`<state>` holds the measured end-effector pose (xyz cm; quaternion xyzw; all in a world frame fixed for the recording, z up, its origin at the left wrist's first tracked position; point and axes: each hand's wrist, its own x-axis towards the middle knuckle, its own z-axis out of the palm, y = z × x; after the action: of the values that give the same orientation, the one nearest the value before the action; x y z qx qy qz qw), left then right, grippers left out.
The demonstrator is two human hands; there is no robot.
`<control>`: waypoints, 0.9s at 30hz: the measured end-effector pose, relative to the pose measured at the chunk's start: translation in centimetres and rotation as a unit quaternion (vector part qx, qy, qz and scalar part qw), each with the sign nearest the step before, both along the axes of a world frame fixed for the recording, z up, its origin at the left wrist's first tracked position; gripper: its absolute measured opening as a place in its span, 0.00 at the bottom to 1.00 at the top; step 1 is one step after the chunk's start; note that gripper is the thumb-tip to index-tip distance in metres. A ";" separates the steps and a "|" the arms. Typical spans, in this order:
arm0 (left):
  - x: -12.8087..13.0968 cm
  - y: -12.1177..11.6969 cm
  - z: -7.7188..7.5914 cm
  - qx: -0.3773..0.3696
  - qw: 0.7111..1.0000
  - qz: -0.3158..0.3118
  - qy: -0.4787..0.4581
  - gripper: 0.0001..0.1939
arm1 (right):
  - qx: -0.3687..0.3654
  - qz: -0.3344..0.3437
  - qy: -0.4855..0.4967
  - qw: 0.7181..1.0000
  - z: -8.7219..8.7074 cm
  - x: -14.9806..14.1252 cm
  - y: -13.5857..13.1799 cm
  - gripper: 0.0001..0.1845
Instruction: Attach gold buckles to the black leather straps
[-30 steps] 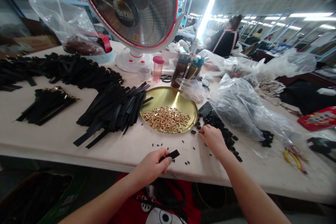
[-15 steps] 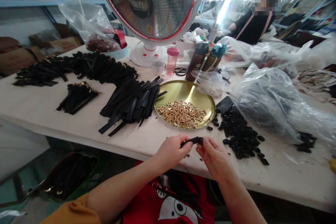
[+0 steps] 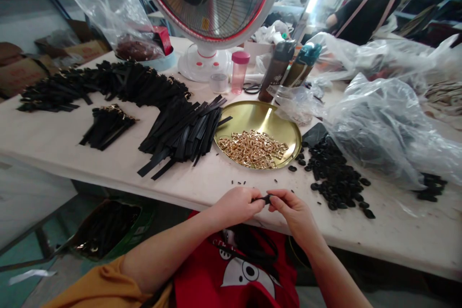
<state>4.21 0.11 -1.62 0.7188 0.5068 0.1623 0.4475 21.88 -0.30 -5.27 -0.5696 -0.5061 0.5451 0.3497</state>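
Between my two hands, over the table's front edge, is a short black strap [image 3: 266,198]. My left hand [image 3: 236,206] is closed round one end of it, and my right hand [image 3: 294,211] pinches the other; fingers hide most of the strap. Just beyond them lies a round gold tray [image 3: 249,113] with a heap of small gold buckles [image 3: 254,150]. Left of the tray is a pile of loose black strips [image 3: 184,134]. To the right spreads a heap of small black oval pieces [image 3: 334,173].
A small bundle of black straps with gold fittings [image 3: 108,127] and a long row of similar straps [image 3: 104,82] lie at left. Behind stand a fan [image 3: 205,65], a pink-lidded cup [image 3: 238,72] and dark bottles [image 3: 277,72]. Plastic bags [image 3: 393,130] cover the right. A person [image 3: 368,14] is in the background.
My hands have drawn closer together, and less of the black strap shows between them. The camera view has shifted slightly.
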 end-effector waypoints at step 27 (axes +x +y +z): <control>0.0 -1.1 -1.0 -0.120 0.982 -0.010 -0.147 0.20 | -0.127 -0.062 0.305 0.942 1.1 -2.6 -2.8 0.17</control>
<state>4.17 -0.97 -2.60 0.6330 0.4444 0.1993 0.6017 19.31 -3.12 -4.16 -0.4458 -0.2659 0.7298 0.4450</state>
